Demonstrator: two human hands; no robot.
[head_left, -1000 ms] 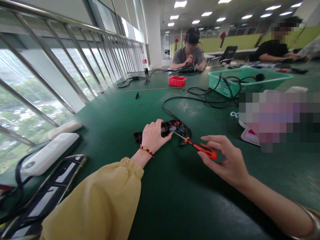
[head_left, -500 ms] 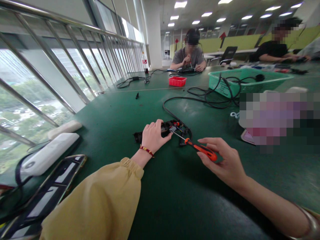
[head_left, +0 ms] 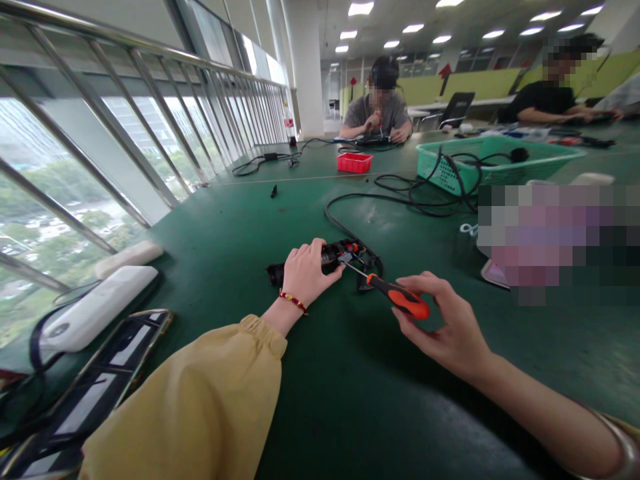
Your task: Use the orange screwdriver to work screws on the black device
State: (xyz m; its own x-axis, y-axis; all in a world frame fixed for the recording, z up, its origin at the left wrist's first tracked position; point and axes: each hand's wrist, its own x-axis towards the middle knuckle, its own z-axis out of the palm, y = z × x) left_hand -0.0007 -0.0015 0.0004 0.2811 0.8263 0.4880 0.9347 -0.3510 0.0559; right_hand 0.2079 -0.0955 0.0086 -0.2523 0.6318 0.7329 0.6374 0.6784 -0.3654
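My left hand (head_left: 309, 270) is wrapped round a black corded device (head_left: 330, 254) that lies on the green table (head_left: 320, 373). Its right end is opened up, showing red, blue and grey parts inside; my palm covers its middle. Between the thumb and fingers of my right hand (head_left: 447, 320) is an orange and black screwdriver (head_left: 400, 297). The shaft slants up and left, its tip at the grey part of the device. Whether the tip sits in a screw is too small to tell.
A black cable (head_left: 345, 198) runs from the device to a green basket (head_left: 450, 175). Farther back stands a red tray (head_left: 355, 163). A phone (head_left: 125, 353) and a white power bank-like block (head_left: 103, 310) lie left, by the railing (head_left: 165, 120). Two people sit beyond.
The screwdriver's handle has turned in my right fingers and shifted slightly left, with its tip still at the device. My left hand has stayed in place.
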